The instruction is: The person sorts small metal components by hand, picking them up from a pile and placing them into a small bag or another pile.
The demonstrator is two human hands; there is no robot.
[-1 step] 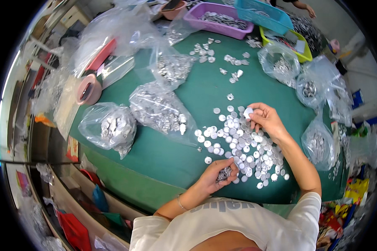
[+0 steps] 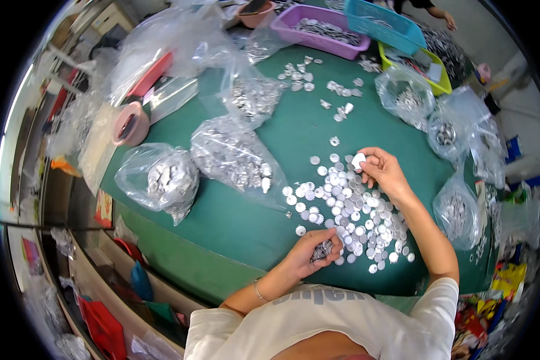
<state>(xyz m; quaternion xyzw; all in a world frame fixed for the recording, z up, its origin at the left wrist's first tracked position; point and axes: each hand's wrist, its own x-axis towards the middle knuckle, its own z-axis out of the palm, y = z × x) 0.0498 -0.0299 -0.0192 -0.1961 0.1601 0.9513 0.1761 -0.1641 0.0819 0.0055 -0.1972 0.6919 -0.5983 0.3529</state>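
Between the thumb and fingers of my right hand [image 2: 380, 171] is a small flat silver-white piece [image 2: 358, 161], held just above the far side of a pile. That pile of round silver discs with toothed edges [image 2: 372, 222] spreads over the green table [image 2: 234, 225]. At the pile's near left edge, my left hand [image 2: 311, 251] is curled around a clutch of small silver metal pieces [image 2: 323, 249]. Its fingertips are close to the nearest discs. What lies deeper in the left palm is hidden.
Clear bags of silver parts [image 2: 234, 153] lie left of the pile; another bag [image 2: 456, 210] sits at the right. Purple [image 2: 318, 36], blue [image 2: 396, 27] and green baskets [image 2: 443, 84] line the far edge. Another person's hand [image 2: 447, 18] shows at the top right.
The view has shifted slightly, so the table's contents appear a little lower and further right. Both hands keep their grips and hardly move.
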